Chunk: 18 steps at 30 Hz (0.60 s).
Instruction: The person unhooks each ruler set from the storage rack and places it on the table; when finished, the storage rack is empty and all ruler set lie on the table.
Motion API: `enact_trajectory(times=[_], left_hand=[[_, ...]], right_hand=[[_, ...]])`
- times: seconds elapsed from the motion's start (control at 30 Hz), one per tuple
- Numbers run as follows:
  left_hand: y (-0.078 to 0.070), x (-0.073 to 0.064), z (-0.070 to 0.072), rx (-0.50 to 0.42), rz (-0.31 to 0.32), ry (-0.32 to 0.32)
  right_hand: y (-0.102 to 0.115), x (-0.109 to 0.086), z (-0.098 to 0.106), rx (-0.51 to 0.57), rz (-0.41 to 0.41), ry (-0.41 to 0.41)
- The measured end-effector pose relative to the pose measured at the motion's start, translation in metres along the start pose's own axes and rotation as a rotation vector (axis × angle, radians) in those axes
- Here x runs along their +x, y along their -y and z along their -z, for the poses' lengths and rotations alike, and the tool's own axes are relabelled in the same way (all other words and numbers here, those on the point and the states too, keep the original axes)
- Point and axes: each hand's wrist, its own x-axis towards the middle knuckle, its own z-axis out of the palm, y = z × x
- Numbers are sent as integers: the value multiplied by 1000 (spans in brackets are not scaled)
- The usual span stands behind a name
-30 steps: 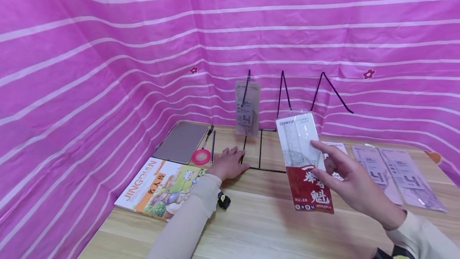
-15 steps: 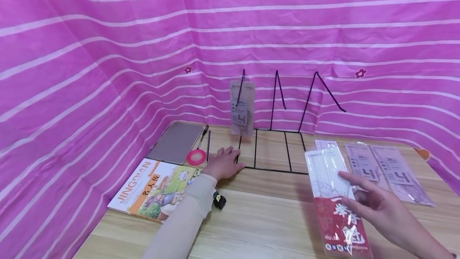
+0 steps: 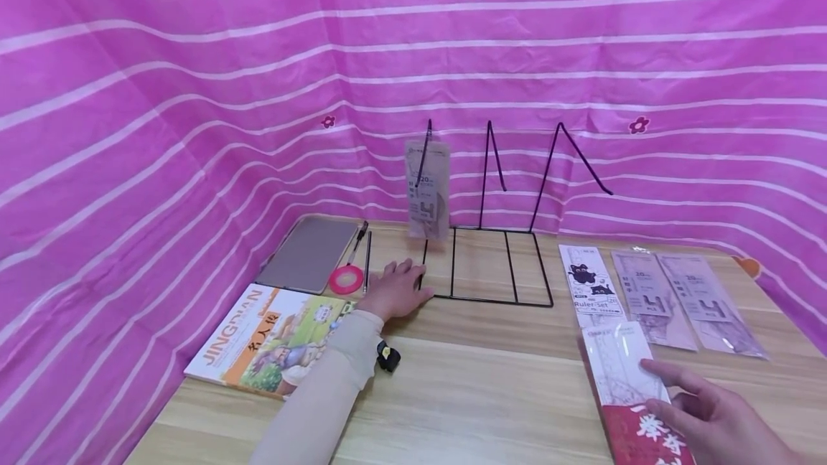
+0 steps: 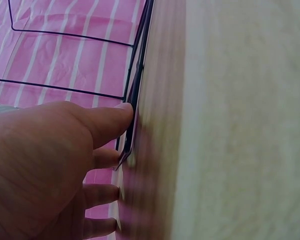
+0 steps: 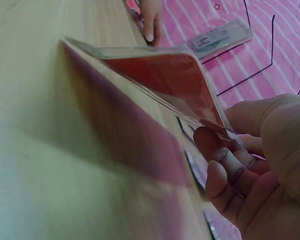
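In the head view my right hand (image 3: 717, 415) holds a red-and-white packaged ruler set (image 3: 623, 368) by its right edge, thumb on one face. The right wrist view shows the pack's red part (image 5: 175, 80) tilted over the table, fingers curled beneath its edge. My left hand (image 3: 394, 289) rests at the near left corner of a black wire display rack (image 3: 497, 301), fingers spread. In the left wrist view the thumb (image 4: 112, 120) lies against the rack's wire and the fingertips touch the tabletop. A clear ruler pack (image 3: 426, 192) hangs on the rack's left hook.
Right of the rack lie a white ruler-set pack (image 3: 588, 282) and two clear packs (image 3: 652, 300). At left are a book (image 3: 271, 343), a grey tablet-like slab (image 3: 310, 253), pink tape (image 3: 346, 280) and pens (image 3: 367, 260). A pink striped cloth (image 3: 413, 34) hangs behind.
My right hand has carried the red-and-white ruler pack down and to the right, from in front of the rack towards the near right. The left hand stays at the rack's corner.
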Motion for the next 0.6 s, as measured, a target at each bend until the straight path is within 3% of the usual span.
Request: enact_trajectory(times=[0.1,0.23,0.47,0.6], left_hand=[[0,0,1,-6,5,3],[0,-1,0,-5,8,0],[-1,-2,2,2,5,-4],[0,-1,1,-5,1,-5]], right_hand=[[-3,1,-6,0,-8,-14],[-2,4,-11,-97,-31,-27],[-10,8,-19,-304,127,-164],[-13,12,-18,-336,129,-151]])
